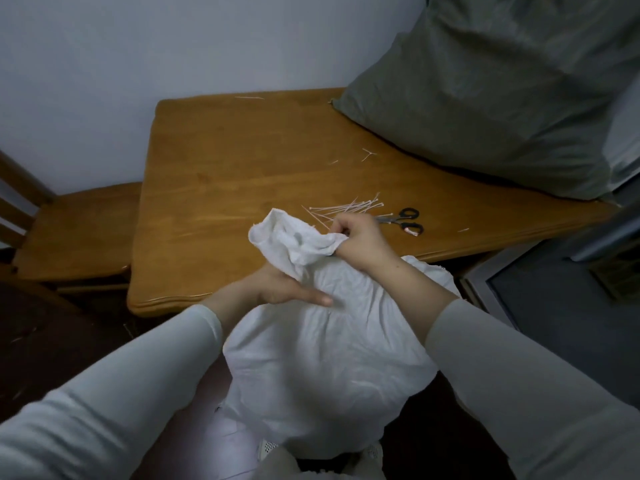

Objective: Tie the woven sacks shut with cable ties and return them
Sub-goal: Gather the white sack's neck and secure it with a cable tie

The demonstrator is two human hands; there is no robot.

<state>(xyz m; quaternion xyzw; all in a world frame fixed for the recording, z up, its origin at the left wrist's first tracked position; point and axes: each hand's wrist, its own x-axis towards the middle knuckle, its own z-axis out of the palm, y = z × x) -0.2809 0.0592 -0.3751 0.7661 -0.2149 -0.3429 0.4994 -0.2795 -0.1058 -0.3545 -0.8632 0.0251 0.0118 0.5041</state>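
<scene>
Sack (322, 358): our left hand (280, 289) grips its neck, right hand (360, 237) pinches the mouth; ties (349, 207) lie just beyond its fingers (341, 226).

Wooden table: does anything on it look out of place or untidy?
Yes, small things. Short white strips, likely cable-tie offcuts, lie scattered apart from the cable ties piled beside the scissors: one near the far edge, some by the grey-green sack, one right of the scissors. Nothing looks damaged or spilled.
</scene>
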